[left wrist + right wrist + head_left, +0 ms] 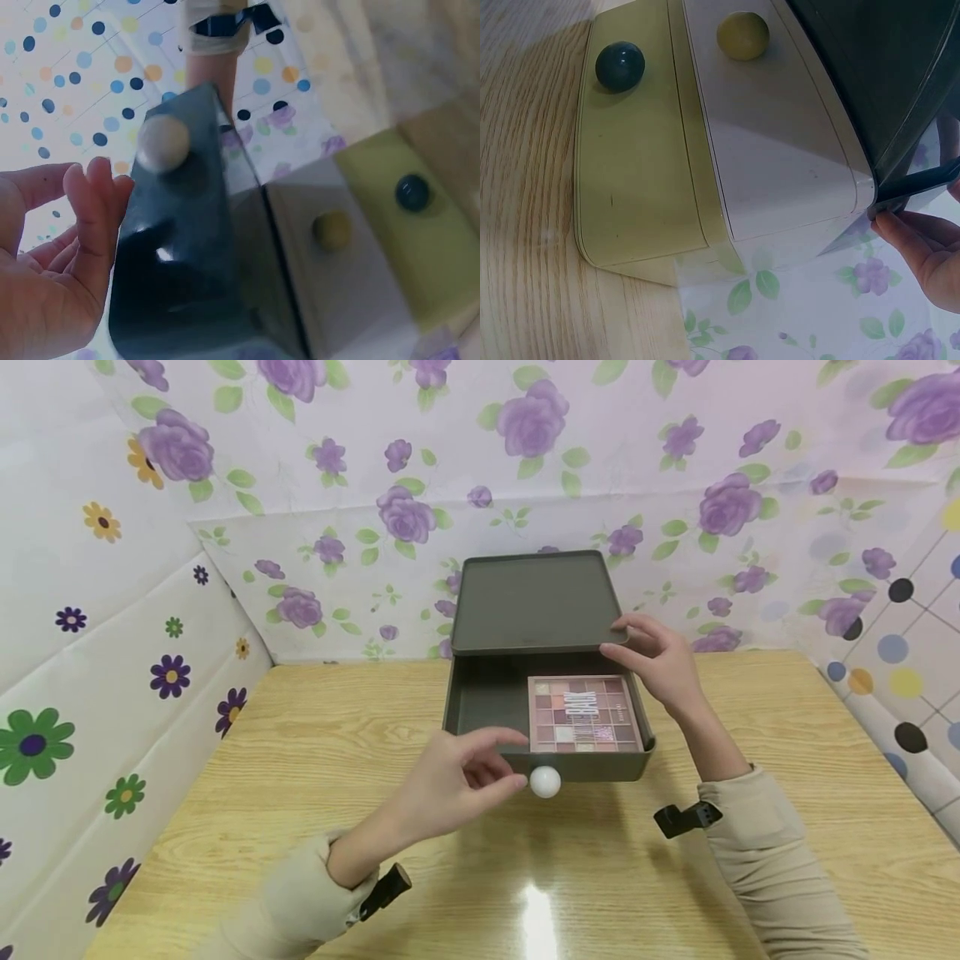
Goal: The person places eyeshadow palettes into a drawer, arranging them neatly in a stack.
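Note:
A dark grey drawer unit (536, 602) stands against the back cloth, its top drawer (487, 702) pulled out. Inside that drawer, on the right side, lies an eyeshadow palette (585, 714) with many pink and brown squares. My left hand (442, 785) is in front of the drawer, thumb and index finger spread near the round white knob (545, 782). In the left wrist view, its fingers look apart from the drawer front. With my right hand (663, 668) I pinch the unit's front right top edge; the right wrist view shows fingers at that dark rim.
Below the dark drawer are a white drawer (780, 135) with a yellow knob (742, 36) and a yellow-green drawer (641, 172) with a dark knob (620, 67), both closed. The wooden table (337, 718) is bordered by a floral cloth (337, 593) behind and patterned cloths at the sides.

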The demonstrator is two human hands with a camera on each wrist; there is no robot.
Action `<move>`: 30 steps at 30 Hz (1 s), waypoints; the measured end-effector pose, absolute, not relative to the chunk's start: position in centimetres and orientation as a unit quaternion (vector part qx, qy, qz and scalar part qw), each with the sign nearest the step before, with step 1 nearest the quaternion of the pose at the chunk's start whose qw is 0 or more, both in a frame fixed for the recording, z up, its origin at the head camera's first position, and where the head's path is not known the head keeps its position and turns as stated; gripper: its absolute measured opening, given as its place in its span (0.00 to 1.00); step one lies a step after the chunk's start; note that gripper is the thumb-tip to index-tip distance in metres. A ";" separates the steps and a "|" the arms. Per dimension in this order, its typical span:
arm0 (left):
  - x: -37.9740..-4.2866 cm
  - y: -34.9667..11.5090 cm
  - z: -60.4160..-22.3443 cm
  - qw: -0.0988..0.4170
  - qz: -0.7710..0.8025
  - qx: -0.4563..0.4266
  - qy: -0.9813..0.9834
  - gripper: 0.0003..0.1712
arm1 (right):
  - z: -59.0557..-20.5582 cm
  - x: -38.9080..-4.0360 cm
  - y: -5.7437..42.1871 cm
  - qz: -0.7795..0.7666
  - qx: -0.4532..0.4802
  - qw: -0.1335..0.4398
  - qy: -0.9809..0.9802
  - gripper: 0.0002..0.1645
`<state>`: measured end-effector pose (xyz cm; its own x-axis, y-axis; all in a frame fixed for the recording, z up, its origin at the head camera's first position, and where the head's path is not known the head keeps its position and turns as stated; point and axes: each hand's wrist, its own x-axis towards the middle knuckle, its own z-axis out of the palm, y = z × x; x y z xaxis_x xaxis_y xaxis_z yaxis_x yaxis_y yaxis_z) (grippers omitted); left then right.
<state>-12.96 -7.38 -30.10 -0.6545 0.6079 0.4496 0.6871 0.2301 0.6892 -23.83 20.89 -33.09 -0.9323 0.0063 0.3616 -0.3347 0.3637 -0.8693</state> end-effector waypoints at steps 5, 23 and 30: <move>-12.7 -6.9 -32.2 0.054 -0.445 -0.452 -0.771 0.20 | -33.1 -23.8 21.0 0.560 0.099 0.151 -0.809 0.23; -13.0 -5.1 -35.6 0.172 -0.448 -0.464 -0.745 0.16 | -33.1 -24.0 21.1 0.562 0.122 0.161 -0.802 0.19; -13.0 -4.9 -35.6 0.186 -0.450 -0.462 -0.741 0.15 | -32.8 -23.9 21.3 0.584 0.142 0.151 -0.785 0.19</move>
<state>-13.01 -4.92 -35.58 -0.5031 0.5181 0.6917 0.8527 0.1676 0.4947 -23.94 21.32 -32.76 -0.9138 -0.0468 0.4035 -0.4000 0.2767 -0.8738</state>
